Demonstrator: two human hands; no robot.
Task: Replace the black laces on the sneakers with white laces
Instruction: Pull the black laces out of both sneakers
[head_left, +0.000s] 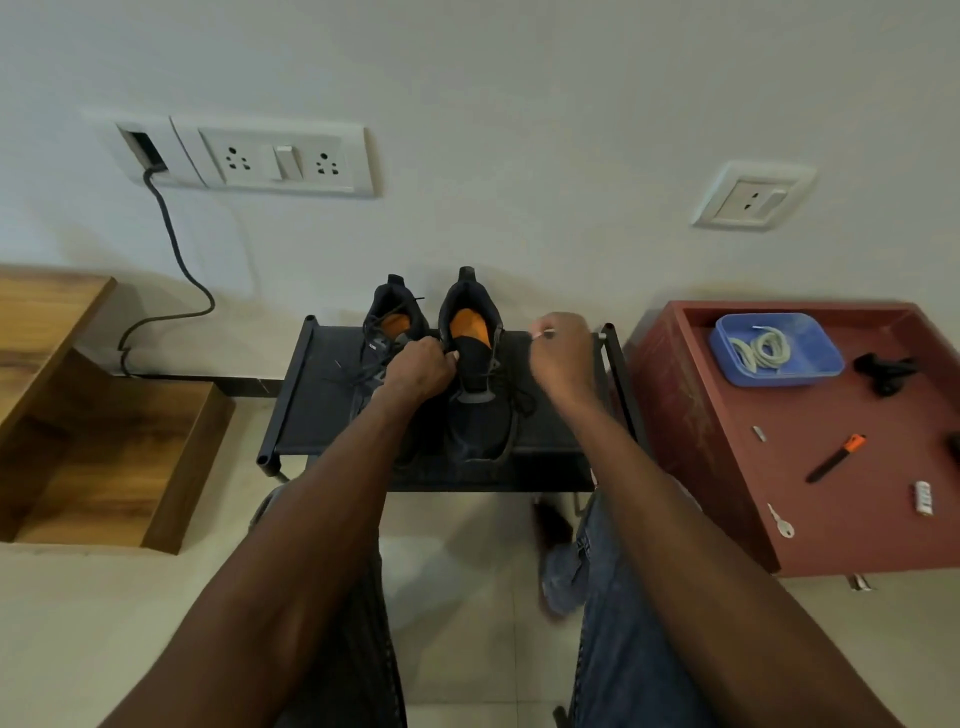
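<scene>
no brand, label or writing can be read anywhere. 2 black sneakers stand side by side on a black rack, heels toward the wall, orange insoles showing. the left hand is curled at the inner collar of the right sneaker, fingers pinching its edge near the tongue. the right hand is raised just right of that sneaker, fingers curled, pinching a thin lace end with a pale tip; the black lace trails loose down the sneaker's right side. the left sneaker has its black laces lying slack across it. the white laces lie coiled in a blue tray on a red table, well apart from the sneakers. on that table also lie an orange-tipped tool and a key.
</scene>
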